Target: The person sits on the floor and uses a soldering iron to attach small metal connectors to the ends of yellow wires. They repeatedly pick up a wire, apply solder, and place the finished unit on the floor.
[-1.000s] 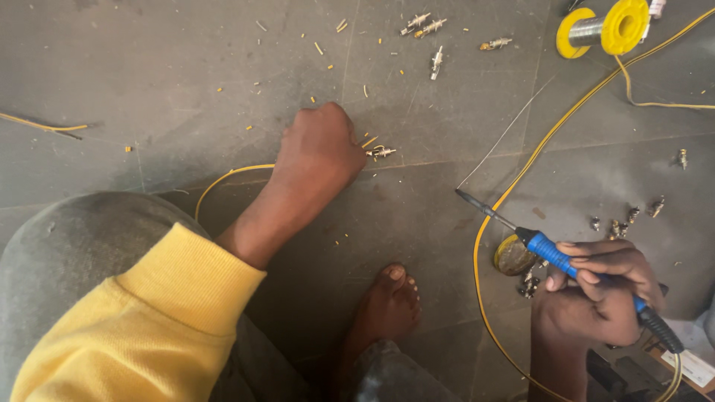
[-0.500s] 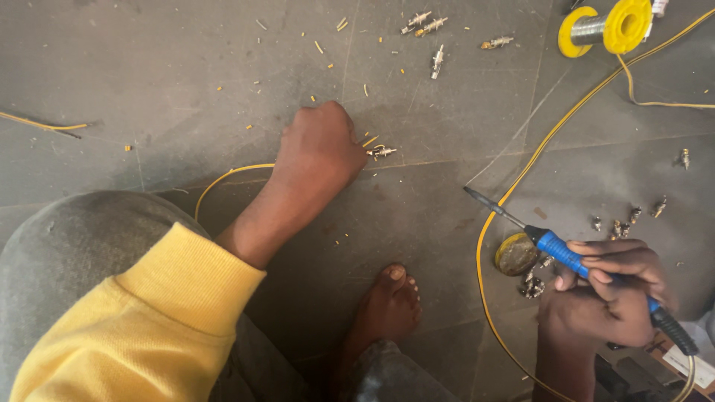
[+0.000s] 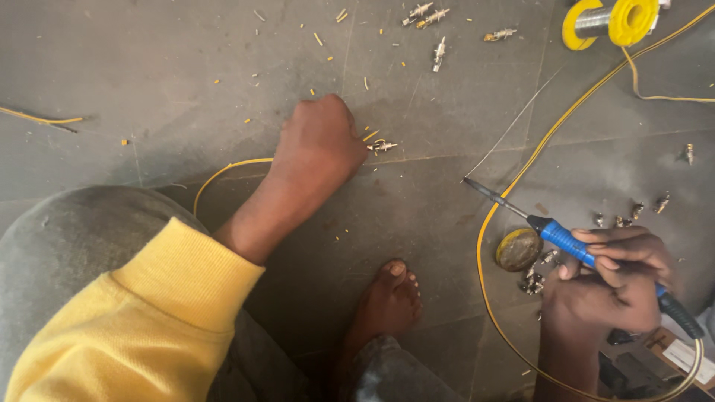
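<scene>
1. Sitting on a dark grey tiled floor [image 3: 186, 67], dusty and littered with tiny yellow wire clippings.
2. Pressing the left hand [image 3: 320, 141] down on the floor at the centre, curled into a fist with the knuckles far; impossible to tell whether anything is pinched inside.
3. Lying just right of that fist, touching nothing: a small metal connector [image 3: 381, 146].
4. Gripping a blue-handled soldering iron [image 3: 566, 240] in the right hand [image 3: 611, 279] at near right, fingers clamped firmly round the handle, tip pointing left and far, hovering above the floor.
5. Resting just left of that hand: a round tin of flux [image 3: 519, 249], with a cluster of small metal parts [image 3: 535, 279] beside it.
6. Looping round the right side: a yellow cable [image 3: 521, 175], running toward a yellow spool of solder [image 3: 612, 21] at far right.
7. Waiting loose at far centre: more connectors [image 3: 428, 15], unattached to any wire.
8. Judging progress as early: iron in hand, no joint under the tip, most connectors lying scattered.
9. Showing near centre: a bare foot [image 3: 387, 301].
</scene>
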